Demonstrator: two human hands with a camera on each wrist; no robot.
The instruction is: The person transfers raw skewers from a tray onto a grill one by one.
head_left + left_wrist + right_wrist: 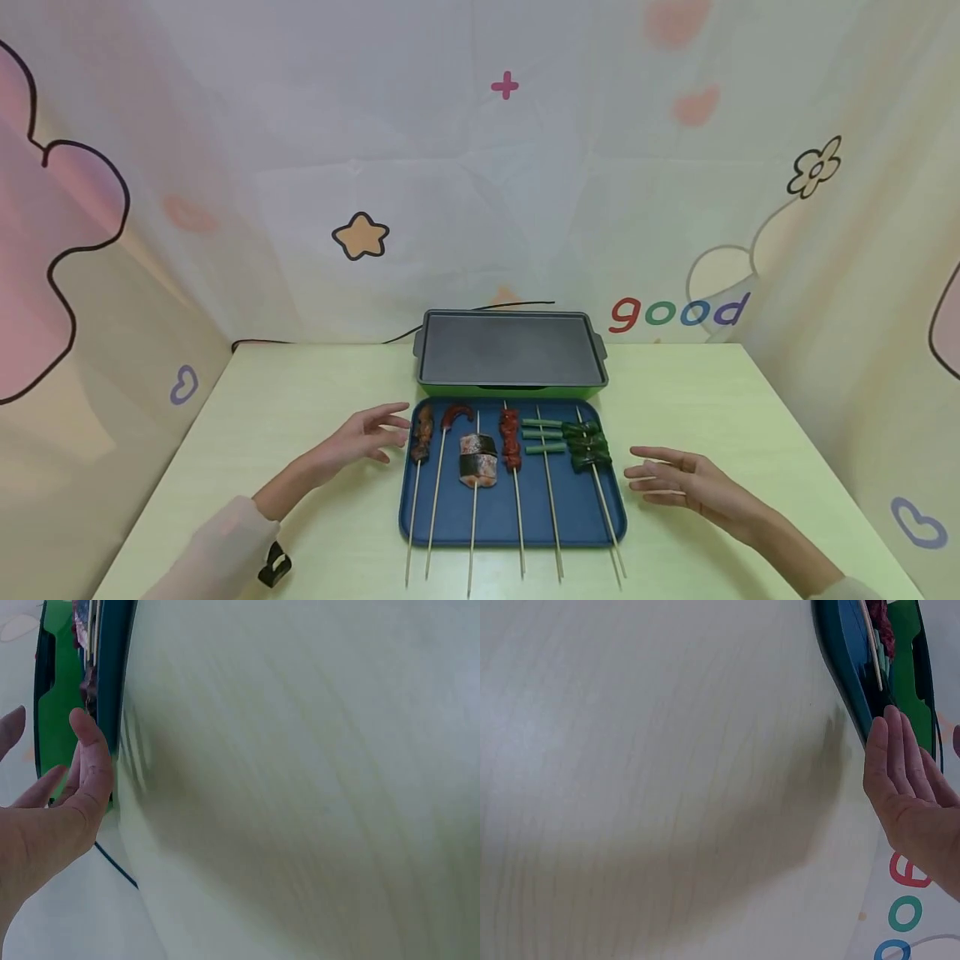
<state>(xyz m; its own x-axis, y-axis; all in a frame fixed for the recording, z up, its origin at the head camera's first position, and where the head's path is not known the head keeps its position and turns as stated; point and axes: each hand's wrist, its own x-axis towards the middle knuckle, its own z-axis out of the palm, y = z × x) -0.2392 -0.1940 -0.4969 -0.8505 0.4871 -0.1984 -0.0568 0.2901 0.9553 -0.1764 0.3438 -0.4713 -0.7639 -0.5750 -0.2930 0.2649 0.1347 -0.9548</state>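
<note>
A blue tray (450, 525) lies on the table with several skewers side by side on it. From the left come a brown meat skewer (423, 433), a curled reddish one (456, 413), a pale piece with dark bands (478, 461), a red meat skewer (510, 437), green stalks (543, 436) and dark green leaves (587, 446). My left hand (367, 435) hovers by the tray's left edge, fingers spread and loosely bent, holding nothing. On the other side, my right hand (678, 479) is beside the tray's right edge, fingers extended and the palm bare.
Directly behind the tray stands a green electric griddle (510, 350) with a flat grey plate and side handles. A black cable (405, 335) runs behind it along the table's back edge. Printed curtains (480, 208) enclose the pale wooden table (322, 533) at the back and sides.
</note>
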